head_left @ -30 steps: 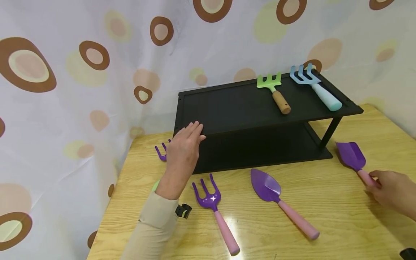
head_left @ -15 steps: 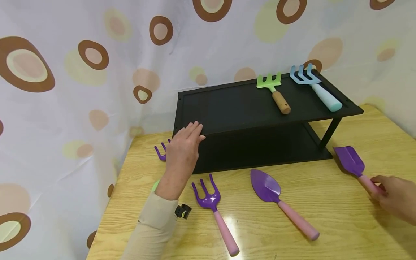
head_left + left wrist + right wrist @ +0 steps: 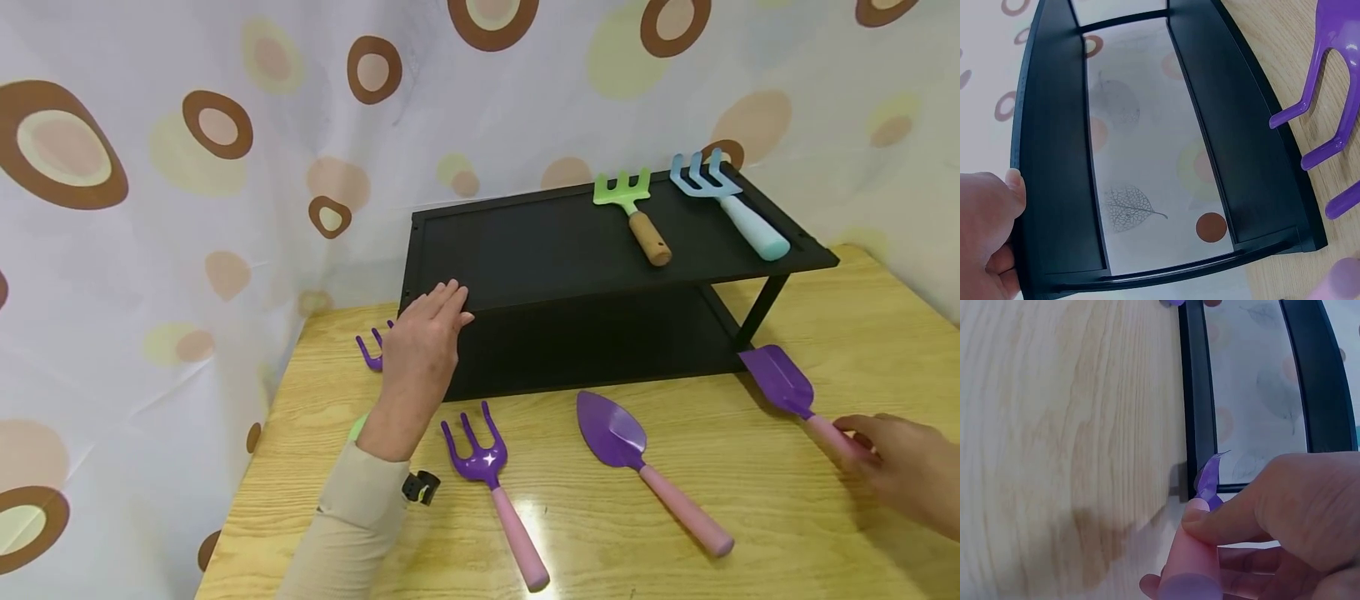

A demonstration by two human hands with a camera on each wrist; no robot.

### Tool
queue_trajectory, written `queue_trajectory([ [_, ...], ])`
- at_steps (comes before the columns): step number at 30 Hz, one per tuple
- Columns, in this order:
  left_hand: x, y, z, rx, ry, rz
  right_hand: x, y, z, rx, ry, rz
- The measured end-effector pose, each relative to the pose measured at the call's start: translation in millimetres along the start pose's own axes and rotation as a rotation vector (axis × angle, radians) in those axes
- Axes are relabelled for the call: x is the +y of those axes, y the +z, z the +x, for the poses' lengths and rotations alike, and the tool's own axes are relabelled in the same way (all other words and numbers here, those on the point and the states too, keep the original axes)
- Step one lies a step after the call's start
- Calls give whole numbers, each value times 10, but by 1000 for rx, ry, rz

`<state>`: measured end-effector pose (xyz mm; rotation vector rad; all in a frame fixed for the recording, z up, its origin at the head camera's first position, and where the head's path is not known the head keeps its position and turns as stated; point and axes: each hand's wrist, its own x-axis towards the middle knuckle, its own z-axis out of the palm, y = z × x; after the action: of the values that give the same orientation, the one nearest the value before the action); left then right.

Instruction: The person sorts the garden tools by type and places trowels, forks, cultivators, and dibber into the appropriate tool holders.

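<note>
My right hand (image 3: 900, 467) grips the pink handle of a purple garden shovel (image 3: 780, 379), whose blade tip overlaps the front right corner of the rack's lower shelf in the head view. In the right wrist view, thumb and fingers wrap that handle (image 3: 1192, 556). A black two-tier rack (image 3: 517, 250) stands on the wooden table. My left hand (image 3: 423, 350) rests on the rack's front left corner, fingers straight over the top edge. On the top shelf lie a green hand rake (image 3: 637, 217) with a wooden handle and a light blue hand rake (image 3: 731, 204).
In front of the rack lie a purple garden fork (image 3: 491, 492) and a purple trowel (image 3: 645, 467), both pink-handled. Another purple fork (image 3: 371, 350) and a green item (image 3: 357, 427) are partly hidden behind my left arm. A patterned cloth (image 3: 225, 183) hangs behind the table.
My right hand has moved the purple shovel leftward and slightly nearer, bringing its blade from beside the rack to the lower shelf's corner. The left hand stays on the rack.
</note>
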<state>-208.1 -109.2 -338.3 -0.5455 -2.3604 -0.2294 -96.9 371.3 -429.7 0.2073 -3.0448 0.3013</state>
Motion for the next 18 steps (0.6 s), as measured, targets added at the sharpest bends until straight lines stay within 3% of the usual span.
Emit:
queue_trajectory([
  [10,1,3,0,8,15,-9,-189,-29,172,-102,-29,7],
  [18,-3,12,2,7,17,2,-276,-53,361,-110,-56,29],
])
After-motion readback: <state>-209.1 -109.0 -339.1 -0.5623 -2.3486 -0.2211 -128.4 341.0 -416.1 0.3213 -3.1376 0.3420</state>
